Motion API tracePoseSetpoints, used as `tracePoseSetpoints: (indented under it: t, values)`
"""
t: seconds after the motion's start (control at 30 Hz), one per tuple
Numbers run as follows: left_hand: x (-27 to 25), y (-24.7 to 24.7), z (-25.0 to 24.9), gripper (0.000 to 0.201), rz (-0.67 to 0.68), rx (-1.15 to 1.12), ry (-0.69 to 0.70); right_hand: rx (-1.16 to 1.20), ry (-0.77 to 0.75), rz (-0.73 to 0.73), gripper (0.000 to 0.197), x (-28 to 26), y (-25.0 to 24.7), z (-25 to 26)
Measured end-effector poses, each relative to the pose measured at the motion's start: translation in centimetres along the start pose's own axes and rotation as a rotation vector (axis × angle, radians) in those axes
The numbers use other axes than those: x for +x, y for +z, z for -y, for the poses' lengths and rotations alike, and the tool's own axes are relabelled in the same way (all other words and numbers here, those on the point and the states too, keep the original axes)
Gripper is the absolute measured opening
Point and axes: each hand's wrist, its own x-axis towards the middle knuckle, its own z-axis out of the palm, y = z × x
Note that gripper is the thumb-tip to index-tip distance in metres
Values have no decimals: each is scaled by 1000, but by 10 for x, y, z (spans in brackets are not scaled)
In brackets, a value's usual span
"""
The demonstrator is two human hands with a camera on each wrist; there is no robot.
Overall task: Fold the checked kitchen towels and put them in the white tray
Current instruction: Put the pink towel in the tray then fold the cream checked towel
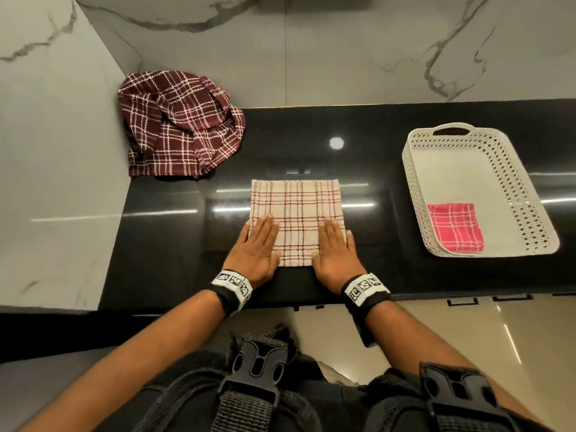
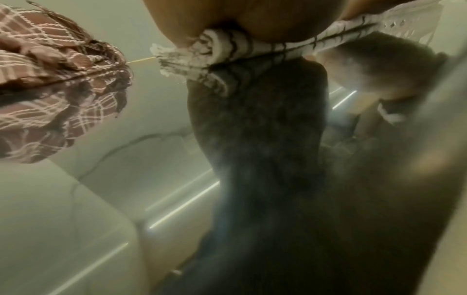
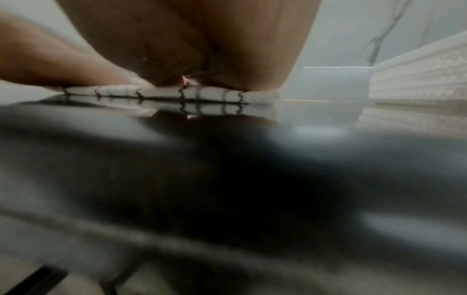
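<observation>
Cream checked towel (image 1: 296,213) lies folded flat at mid-counter (image 1: 174,238), long axis running away from the body. White tray (image 1: 536,213) sits well apart to the right, nearer the right hand (image 1: 335,247). Left hand (image 1: 257,247) and right are pressed on the near corners, fingers (image 1: 266,226) straight, nothing gripped.

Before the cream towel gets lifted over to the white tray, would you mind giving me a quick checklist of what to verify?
1. Cream towel folded flat and square: ok.
2. Left hand and right hand flat on its near corners: ok.
3. White tray has free floor beyond the pink towel: ok.
4. Countertop between towel and tray unobstructed: ok.
5. Folded layers aligned underneath: cannot tell.
6. Maroon towel folded: not ok, crumpled in the corner.
</observation>
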Motion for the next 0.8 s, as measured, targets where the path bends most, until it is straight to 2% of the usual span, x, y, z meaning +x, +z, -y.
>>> tracePoseSetpoints:
  t: [0.13, 0.27, 0.37, 0.5, 0.6, 0.67, 0.8]
  values:
    - [-36, 6, -5, 76, 13, 15, -11, -36, -75, -2, 84, -30, 5, -26]
    - [-55, 12, -9, 102, 102, 34, 29, -120, -121, 60, 109, -54, 14, -30]
    - [-81, 14, -26, 104, 139, 81, 29, -201, -140, 55, 119, -79, 23, -33]
    - [-109, 24, -41, 78, 30, 13, 10, -181, -180, -92, 100, -107, 37, -44]
    - [-124, 25, -40, 82, -20, -189, 20, -84, -234, -150, 85, -123, 42, -56]
    - [-134, 18, -36, 76, -43, -390, 6, 22, -260, -136, 68, -129, 42, -64]
    - [-143, -2, -32, 26, -239, -771, -154, 413, -194, -180, 31, -130, 12, -64]
